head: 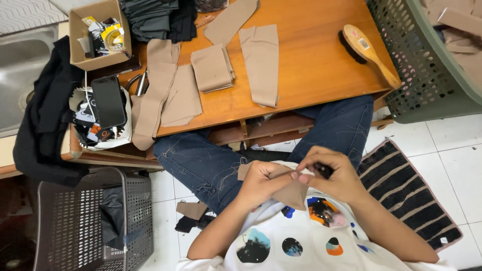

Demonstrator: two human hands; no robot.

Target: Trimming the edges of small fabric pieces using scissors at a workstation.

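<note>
Tan fabric piece (291, 193), in work at my lap: left hand (261, 180) fingers pinch it shut, right hand (334, 175) fingers close on a small dark tool (324, 170); several tan pieces (213, 68) already lie on the counter (311, 65), basket (427, 65) stock apparently remaining.

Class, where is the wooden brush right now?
The brush lies on the far right of the wooden table, beside the green basket.
</note>
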